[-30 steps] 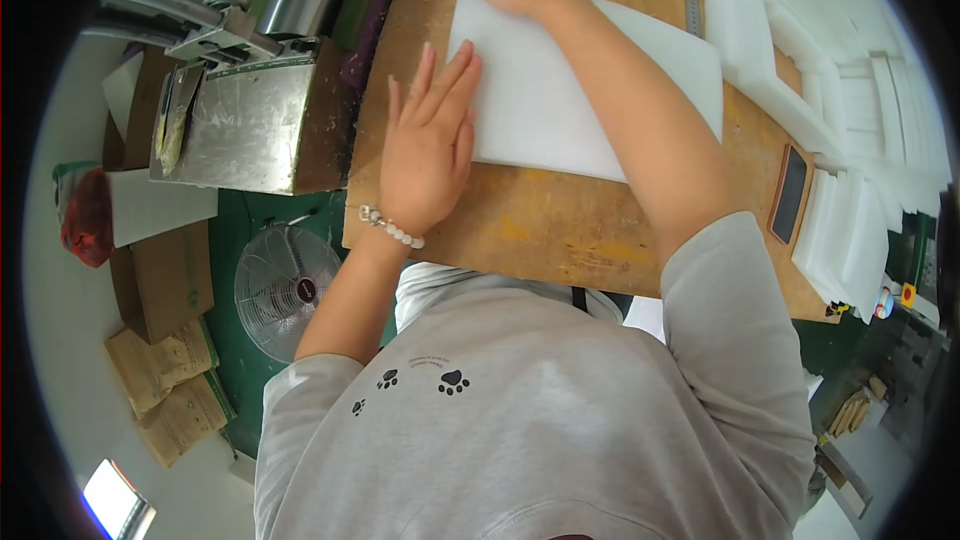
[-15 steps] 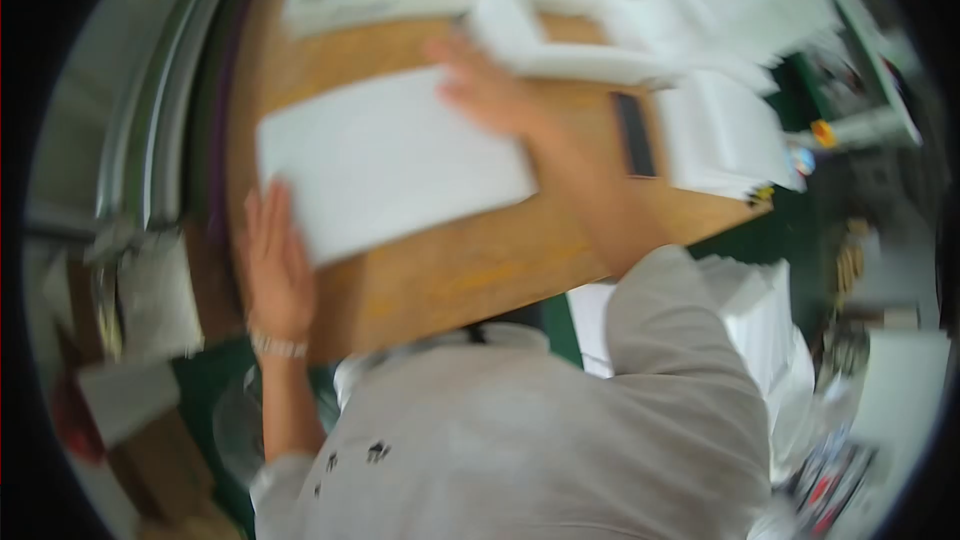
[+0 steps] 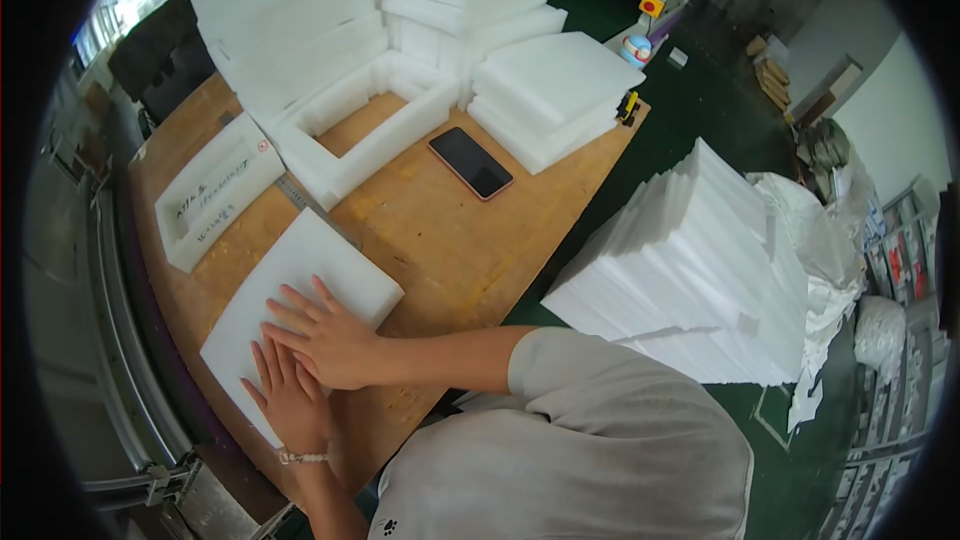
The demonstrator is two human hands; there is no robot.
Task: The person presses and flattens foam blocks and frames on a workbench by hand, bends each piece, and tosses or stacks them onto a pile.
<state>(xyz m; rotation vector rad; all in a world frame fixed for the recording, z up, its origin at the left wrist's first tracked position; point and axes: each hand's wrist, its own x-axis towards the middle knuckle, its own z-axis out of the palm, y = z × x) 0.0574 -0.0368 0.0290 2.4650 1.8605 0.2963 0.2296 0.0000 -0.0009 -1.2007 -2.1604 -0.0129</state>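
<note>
A thick white foam block (image 3: 310, 250) lies on the wooden table, close to its left side. My right hand (image 3: 335, 343) rests flat on top of the foam with fingers spread. Just below it, my left hand (image 3: 291, 408) is also laid open on the near part of the block, its fingertips partly beneath the right hand. A bracelet circles the left wrist. Neither hand grasps anything.
Beyond the block lie a foam piece with handwriting (image 3: 220, 192), a rectangular foam frame (image 3: 345, 175) and a phone (image 3: 471, 163). Tall foam stacks (image 3: 290, 20) rise behind. More foam sheets (image 3: 690, 270) stand right of the table; metal rails (image 3: 125, 340) run along the left.
My right hand has come down from above the foam's far side onto its top, beside the left hand. The left hand moved from the edge onto the foam. The view has turned right.
</note>
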